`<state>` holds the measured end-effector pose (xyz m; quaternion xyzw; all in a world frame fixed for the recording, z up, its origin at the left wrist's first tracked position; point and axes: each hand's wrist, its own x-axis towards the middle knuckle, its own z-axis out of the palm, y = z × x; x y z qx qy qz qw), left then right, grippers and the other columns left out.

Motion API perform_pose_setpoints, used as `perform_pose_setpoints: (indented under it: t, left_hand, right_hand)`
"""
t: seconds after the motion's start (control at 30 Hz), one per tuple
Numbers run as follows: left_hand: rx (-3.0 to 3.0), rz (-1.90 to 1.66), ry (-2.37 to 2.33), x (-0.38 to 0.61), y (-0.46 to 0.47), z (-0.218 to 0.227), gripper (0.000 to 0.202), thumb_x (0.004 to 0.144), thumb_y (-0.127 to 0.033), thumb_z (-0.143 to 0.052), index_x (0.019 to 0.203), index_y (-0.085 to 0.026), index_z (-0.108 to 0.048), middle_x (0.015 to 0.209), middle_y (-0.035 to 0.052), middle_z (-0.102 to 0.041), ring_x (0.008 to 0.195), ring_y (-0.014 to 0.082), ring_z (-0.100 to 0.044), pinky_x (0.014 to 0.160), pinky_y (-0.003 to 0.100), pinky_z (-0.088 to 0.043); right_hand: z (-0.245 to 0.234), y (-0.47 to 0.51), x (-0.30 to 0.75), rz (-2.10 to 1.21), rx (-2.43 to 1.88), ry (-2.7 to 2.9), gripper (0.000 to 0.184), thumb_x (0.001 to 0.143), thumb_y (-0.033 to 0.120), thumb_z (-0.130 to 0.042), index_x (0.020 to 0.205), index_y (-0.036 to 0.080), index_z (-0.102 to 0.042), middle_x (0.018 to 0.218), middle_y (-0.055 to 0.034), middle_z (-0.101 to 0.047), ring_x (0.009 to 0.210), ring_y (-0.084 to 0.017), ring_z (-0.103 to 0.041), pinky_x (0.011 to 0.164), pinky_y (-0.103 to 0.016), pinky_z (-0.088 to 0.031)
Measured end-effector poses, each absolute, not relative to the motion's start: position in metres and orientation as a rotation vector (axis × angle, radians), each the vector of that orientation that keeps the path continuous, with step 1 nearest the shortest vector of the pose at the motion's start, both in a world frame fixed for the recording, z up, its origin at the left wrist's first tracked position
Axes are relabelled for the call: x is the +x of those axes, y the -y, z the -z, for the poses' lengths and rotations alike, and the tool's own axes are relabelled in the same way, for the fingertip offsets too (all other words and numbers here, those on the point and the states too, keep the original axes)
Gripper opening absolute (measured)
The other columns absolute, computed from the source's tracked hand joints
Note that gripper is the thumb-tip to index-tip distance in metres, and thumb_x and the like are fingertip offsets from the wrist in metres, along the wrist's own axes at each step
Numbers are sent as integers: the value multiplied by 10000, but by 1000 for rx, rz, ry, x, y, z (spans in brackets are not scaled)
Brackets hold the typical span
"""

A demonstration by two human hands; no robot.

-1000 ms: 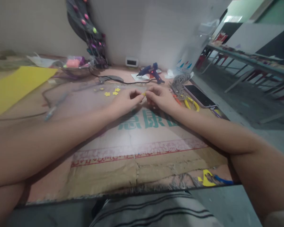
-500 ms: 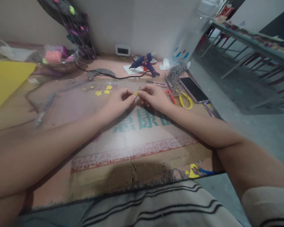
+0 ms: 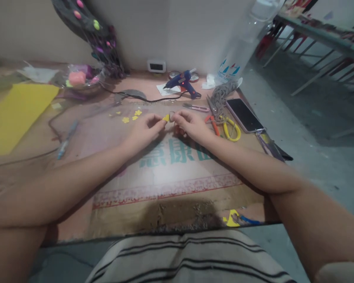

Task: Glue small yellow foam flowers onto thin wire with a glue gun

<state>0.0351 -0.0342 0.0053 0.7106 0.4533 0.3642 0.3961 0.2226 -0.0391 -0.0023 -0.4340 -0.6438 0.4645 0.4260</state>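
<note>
My left hand (image 3: 144,131) and my right hand (image 3: 189,125) meet over a flattened cardboard sheet (image 3: 171,173) with green printed characters. Between their fingertips is a small yellow foam piece (image 3: 166,117), pinched by my left hand's thumb and fingers. My right hand's fingers are curled closed right beside that piece, and something small and reddish shows under them; I cannot make it out. A few small yellow foam flowers (image 3: 131,117) lie on the cardboard just left of my left hand.
A blue glue gun (image 3: 181,83) with its black cord sits near the wall. Yellow-handled scissors (image 3: 231,127), orange snips (image 3: 212,124), grey cord (image 3: 221,94) and a phone (image 3: 244,114) lie to the right. A yellow foam sheet (image 3: 16,112) and a pen (image 3: 66,135) are left.
The view has shifted slightly. Both hands stay together at the same spot; the yellow piece now shows more clearly between the fingertips.
</note>
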Motion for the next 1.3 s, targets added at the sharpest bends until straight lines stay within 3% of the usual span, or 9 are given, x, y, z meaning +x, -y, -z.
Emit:
perform_pose_setpoints:
  t: [0.17,0.3,0.73,0.87,1.13,1.3]
  left_hand:
    - [1744,-947,-1179,36,28,-2,195,833,-361,-580,783,-173,-592,747,9,-656,685,133,-574,686,256,-425]
    - [1787,-942,-1148,37,27,1,205,837,-355,-566,763,-165,-589,698,5,-631,640,127,-556,636,251,-414]
    - [1906,-988,-1007,35,25,9,166,831,-323,-569,772,-171,-600,719,15,-643,693,148,-582,675,274,-438]
    - [1898,-1026,-1069,36,28,6,160,821,-313,-563,767,-167,-602,719,20,-638,698,152,-575,681,278,-431]
    - [1994,-957,-1111,38,31,4,188,827,-339,-561,769,-170,-621,743,27,-659,699,161,-578,701,293,-415]
    - [2005,-938,-1130,37,33,1,178,832,-335,-552,770,-177,-608,735,22,-664,687,159,-574,689,286,-424]
  right_hand:
    - [3,42,229,-1100,-1134,1621,403,843,617,-576,854,222,-497,638,32,-517,515,-101,-463,463,-231,-357]
    - [9,39,232,-781,-1084,1561,363,859,569,-589,899,244,-433,763,20,-470,629,-120,-481,533,-249,-393]
    - [15,34,225,-216,-1173,1725,264,939,504,-495,963,241,-495,897,-33,-576,811,-187,-574,798,-379,-513]
    - [16,31,226,-236,-1143,1759,242,955,480,-474,974,239,-489,927,-37,-577,871,-192,-579,855,-389,-507]
    - [24,22,227,-403,-1032,1767,193,975,434,-449,1037,251,-459,948,-30,-554,837,-168,-556,791,-348,-519]
    - [24,20,226,-429,-978,1781,231,971,460,-450,1034,240,-478,953,-35,-558,881,-174,-563,835,-355,-513]
